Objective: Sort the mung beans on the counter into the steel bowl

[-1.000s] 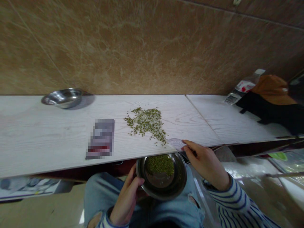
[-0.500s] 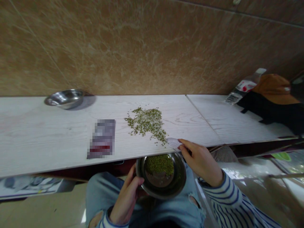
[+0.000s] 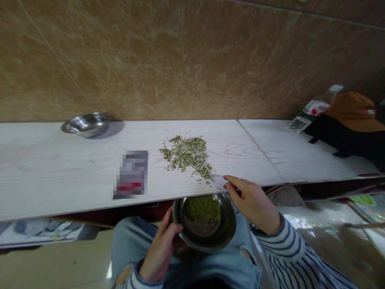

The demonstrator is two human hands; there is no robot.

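Note:
My left hand grips the left rim of a steel bowl, held over my lap just under the counter's front edge. Small green beans, which look like mung beans, cover part of the bowl's bottom. In my right hand, pinched between thumb and fingers, is a clear plastic protractor lying at the counter's front edge. Its left end touches or nearly touches the near tip of a spread of loose green beans on the white counter.
A second steel bowl stands at the back left of the white counter. Nearer lies a blurred-out flat packet. At the right lean a water bottle, an orange-brown cap and a black bag. A tiled wall closes the back.
My right hand has shifted slightly left with the protractor, toward the loose beans. The bowl and left hand stay put. The whole view has turned a little to the left.

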